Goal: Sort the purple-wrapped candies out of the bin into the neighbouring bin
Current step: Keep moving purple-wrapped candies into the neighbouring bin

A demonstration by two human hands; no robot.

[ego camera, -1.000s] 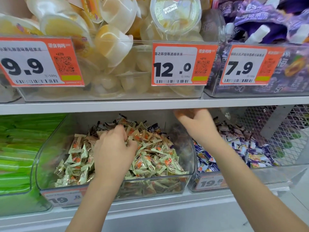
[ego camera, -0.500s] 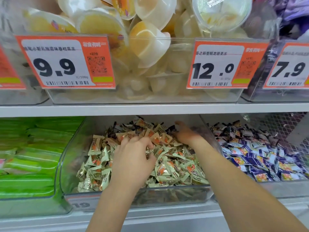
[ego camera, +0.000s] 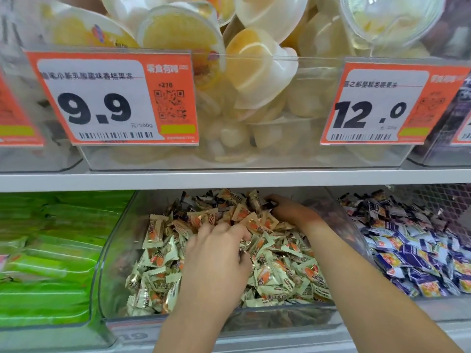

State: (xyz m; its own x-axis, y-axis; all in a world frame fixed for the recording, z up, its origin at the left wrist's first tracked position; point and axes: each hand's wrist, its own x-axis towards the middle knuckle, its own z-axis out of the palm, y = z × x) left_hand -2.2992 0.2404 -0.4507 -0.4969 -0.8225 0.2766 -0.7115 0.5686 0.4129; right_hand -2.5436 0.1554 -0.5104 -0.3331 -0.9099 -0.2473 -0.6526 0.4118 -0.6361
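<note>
A clear middle bin [ego camera: 112, 250] holds a heap of cream-and-gold wrapped candies [ego camera: 280, 271], with a few dark purple-wrapped ones [ego camera: 190, 200] at the back. The neighbouring bin on the right holds purple-wrapped candies [ego camera: 413, 253]. My left hand [ego camera: 216, 258] rests on the middle of the heap with its fingers curled down into the wrappers; what they hold is hidden. My right hand [ego camera: 290, 211] reaches to the back right of the middle bin, and its fingertips pinch a dark purple-wrapped candy [ego camera: 267, 203].
A white shelf edge [ego camera: 229, 178] runs just above both hands, carrying bins of jelly cups [ego camera: 254, 72] and orange price tags [ego camera: 112, 98]. Green packs [ego camera: 51, 250] fill the bin at left. Wire mesh [ego camera: 438, 200] backs the right bin.
My right hand moved left from above the right bin into the back of the middle bin and closed on a dark candy. My left hand stayed on the heap. The view shifted closer.
</note>
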